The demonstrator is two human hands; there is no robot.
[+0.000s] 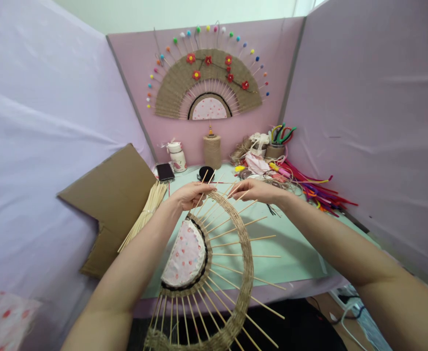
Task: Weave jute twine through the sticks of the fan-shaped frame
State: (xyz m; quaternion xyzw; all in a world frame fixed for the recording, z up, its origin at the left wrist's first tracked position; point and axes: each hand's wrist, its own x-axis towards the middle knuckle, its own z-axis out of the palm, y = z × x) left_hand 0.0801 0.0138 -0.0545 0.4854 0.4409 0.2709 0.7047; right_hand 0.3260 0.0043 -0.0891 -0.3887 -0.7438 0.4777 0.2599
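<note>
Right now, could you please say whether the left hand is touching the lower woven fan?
Touching. The head view shows the left hand gripping the lower woven fan at its top, thumb on the outer band.

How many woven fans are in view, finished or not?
2. One fan is up on the pink panel; the other, a part-woven fan, is in the left hand, with the right hand at its upper end. No others show.
</note>
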